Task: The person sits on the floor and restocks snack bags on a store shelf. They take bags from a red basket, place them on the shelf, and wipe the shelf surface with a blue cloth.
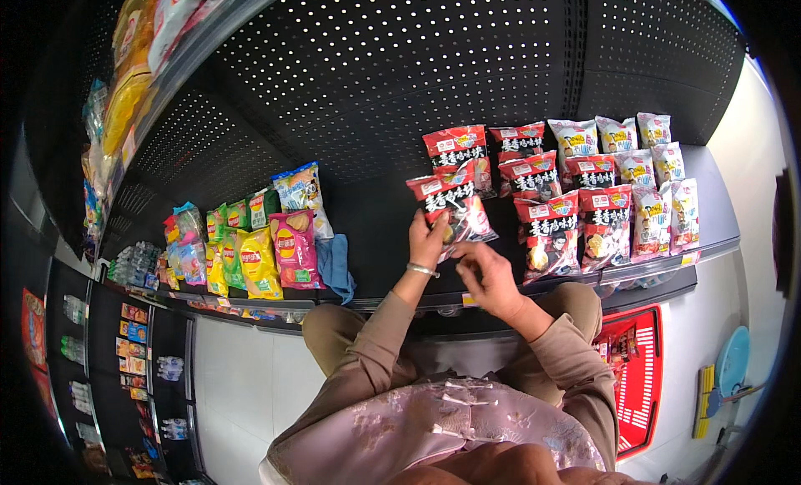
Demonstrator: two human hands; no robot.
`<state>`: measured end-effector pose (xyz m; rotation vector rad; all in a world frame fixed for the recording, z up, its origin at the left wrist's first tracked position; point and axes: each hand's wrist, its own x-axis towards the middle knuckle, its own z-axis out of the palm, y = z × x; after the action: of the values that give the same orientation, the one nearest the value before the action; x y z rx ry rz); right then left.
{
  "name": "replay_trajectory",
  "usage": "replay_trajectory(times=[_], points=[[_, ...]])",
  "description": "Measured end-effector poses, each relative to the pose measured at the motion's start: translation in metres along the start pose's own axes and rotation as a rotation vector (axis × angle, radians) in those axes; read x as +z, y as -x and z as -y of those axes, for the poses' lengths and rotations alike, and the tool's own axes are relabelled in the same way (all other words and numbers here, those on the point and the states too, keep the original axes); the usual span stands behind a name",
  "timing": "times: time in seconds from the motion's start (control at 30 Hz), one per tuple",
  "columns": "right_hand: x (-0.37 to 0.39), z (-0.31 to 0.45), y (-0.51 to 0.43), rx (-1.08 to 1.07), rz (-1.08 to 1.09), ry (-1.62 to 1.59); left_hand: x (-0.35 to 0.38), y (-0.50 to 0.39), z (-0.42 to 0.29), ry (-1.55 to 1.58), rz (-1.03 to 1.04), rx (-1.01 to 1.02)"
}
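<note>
My left hand [428, 240] grips the lower left part of a red and black snack bag [455, 200], its thumb across the front. The bag leans over the black shelf [375, 235], in front of another red snack bag [455, 144] that it partly covers. My right hand [491, 278] is close to the held bag's lower right corner, fingers curled and the forefinger reaching towards it; whether it touches cannot be told. To the right, more red snack bags [551, 235] stand upright in rows beside white and pink snack bags [651, 222].
Left along the shelf are a folded blue cloth [336, 266], a pink chip bag [294, 250] and yellow chip bags [260, 263]. A perforated black back panel [400, 59] rises behind. Beside my right knee is a red shopping basket [638, 385] with snack packets; a blue basin [733, 360] stands further right.
</note>
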<state>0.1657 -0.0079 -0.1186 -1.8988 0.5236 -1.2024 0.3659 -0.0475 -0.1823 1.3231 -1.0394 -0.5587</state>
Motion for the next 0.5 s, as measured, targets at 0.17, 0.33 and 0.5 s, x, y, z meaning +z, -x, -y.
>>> replay_trajectory(times=[0.17,0.33,0.5], points=[[0.004,0.005,-0.008,-0.11,0.084,0.074,0.04,-0.02,0.008,-0.223,0.036,0.008],[-0.004,0.004,-0.007,-0.094,0.117,0.139,0.05,-0.009,0.007,-0.268,-0.047,0.098],[-0.005,0.008,-0.008,-0.084,0.086,0.08,0.046,0.001,-0.003,-0.47,-0.072,0.261]])
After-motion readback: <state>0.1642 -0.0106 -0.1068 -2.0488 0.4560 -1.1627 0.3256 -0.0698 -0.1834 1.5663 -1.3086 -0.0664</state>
